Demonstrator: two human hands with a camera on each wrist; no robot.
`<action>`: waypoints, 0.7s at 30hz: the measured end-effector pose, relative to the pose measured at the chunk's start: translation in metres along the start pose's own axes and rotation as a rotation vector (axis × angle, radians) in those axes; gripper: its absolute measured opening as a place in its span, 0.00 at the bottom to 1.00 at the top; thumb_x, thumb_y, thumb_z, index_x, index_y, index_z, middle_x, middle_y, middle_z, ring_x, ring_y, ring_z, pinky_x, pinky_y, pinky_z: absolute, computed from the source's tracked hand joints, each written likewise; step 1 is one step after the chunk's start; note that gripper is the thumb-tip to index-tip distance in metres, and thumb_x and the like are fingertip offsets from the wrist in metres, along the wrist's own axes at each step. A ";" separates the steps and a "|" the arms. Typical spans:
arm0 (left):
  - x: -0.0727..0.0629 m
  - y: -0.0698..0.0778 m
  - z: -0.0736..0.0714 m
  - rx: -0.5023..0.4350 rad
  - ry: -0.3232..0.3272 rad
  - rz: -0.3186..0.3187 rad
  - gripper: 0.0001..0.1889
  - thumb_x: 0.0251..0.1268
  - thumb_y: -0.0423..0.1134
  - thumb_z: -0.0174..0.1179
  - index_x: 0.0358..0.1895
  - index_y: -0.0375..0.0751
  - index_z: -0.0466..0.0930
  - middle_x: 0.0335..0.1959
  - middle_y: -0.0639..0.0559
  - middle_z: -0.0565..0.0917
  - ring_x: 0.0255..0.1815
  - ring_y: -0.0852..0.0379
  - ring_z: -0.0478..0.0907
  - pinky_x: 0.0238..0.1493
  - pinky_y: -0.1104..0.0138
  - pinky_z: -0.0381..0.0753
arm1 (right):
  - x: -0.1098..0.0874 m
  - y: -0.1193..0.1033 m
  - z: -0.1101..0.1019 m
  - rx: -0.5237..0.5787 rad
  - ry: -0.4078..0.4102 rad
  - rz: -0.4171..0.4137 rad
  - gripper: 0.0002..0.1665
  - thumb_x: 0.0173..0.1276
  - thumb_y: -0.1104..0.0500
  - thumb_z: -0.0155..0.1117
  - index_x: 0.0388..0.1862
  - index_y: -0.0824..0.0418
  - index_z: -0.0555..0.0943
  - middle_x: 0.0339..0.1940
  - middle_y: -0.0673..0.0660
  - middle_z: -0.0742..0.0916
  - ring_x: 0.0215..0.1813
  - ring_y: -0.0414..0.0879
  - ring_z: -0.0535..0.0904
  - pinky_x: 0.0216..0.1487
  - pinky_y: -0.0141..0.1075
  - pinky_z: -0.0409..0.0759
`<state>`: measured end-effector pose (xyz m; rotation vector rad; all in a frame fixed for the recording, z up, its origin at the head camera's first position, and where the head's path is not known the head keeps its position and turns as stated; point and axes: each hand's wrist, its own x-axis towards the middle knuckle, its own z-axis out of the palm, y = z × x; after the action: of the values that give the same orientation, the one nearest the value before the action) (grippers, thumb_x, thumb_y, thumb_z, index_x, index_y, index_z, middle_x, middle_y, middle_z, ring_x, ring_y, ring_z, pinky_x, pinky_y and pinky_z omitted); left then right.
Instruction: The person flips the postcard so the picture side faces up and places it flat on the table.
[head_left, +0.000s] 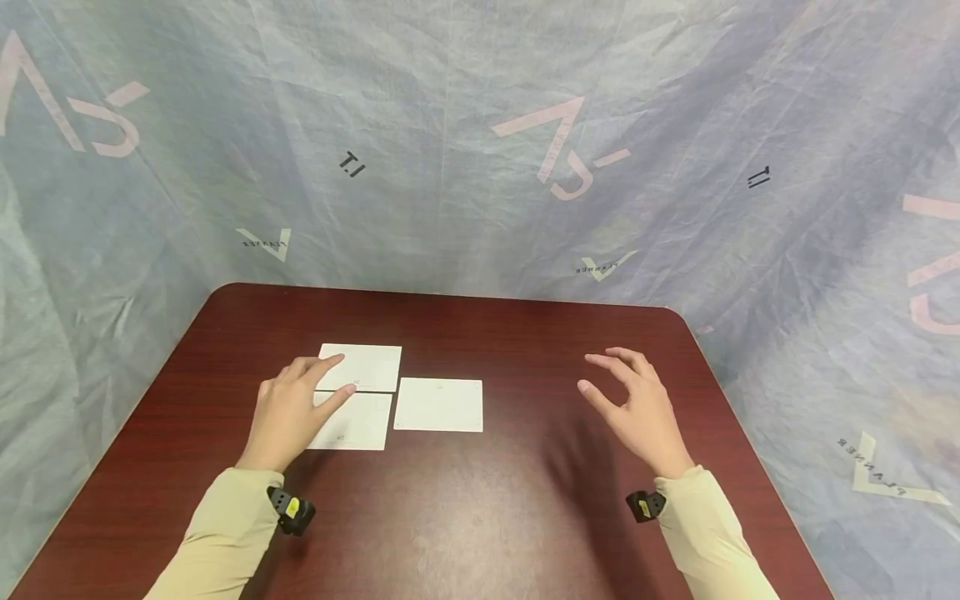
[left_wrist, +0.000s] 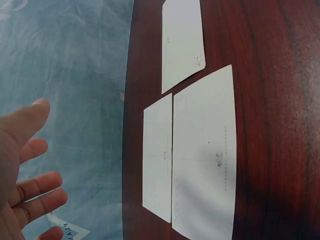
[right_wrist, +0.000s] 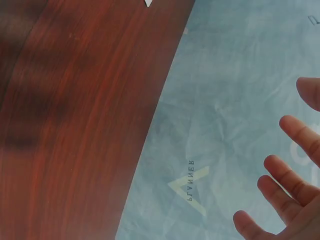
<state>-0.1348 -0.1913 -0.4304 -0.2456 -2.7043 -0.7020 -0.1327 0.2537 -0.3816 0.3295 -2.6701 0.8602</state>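
Note:
Three white postcards with small faint print lie flat on the dark red table. In the head view, the far-left postcard [head_left: 371,367] sits just above the near-left postcard [head_left: 363,425], and a third postcard [head_left: 438,405] lies to their right. My left hand [head_left: 288,408] hovers over the left edges of the left pair, thumb and fingers spread and holding nothing. In the left wrist view the cards show below and beside the left hand [left_wrist: 25,175]. Off to the right, above bare wood, my right hand [head_left: 637,408] is held with loosely bent fingers, nothing in it.
The wooden table [head_left: 465,517] has rounded far corners. A grey-blue printed cloth [head_left: 450,167] hangs behind it and along both sides. Each wrist carries a small black camera, such as the left wrist camera [head_left: 292,510], over light sleeves.

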 end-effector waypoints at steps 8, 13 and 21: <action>0.002 0.002 0.004 0.006 -0.031 -0.012 0.25 0.67 0.49 0.67 0.63 0.41 0.81 0.46 0.37 0.81 0.52 0.38 0.79 0.46 0.43 0.69 | 0.001 -0.001 0.008 0.004 -0.017 0.013 0.24 0.68 0.51 0.72 0.61 0.55 0.84 0.64 0.61 0.77 0.63 0.60 0.74 0.53 0.58 0.73; 0.003 0.005 0.007 -0.002 -0.054 -0.027 0.23 0.67 0.48 0.67 0.61 0.41 0.82 0.44 0.39 0.82 0.50 0.39 0.80 0.45 0.45 0.69 | 0.000 -0.002 0.014 0.012 -0.052 0.048 0.24 0.67 0.50 0.72 0.60 0.55 0.84 0.65 0.60 0.76 0.64 0.60 0.74 0.56 0.60 0.72; 0.002 0.008 0.016 0.016 -0.071 -0.033 0.22 0.66 0.49 0.69 0.58 0.41 0.84 0.42 0.39 0.83 0.46 0.40 0.82 0.42 0.47 0.71 | 0.001 -0.007 0.027 0.030 -0.059 0.059 0.23 0.66 0.50 0.73 0.58 0.56 0.85 0.63 0.61 0.79 0.64 0.60 0.75 0.58 0.59 0.73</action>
<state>-0.1391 -0.1765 -0.4393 -0.2264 -2.7857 -0.6937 -0.1373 0.2320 -0.3990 0.2880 -2.7356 0.9230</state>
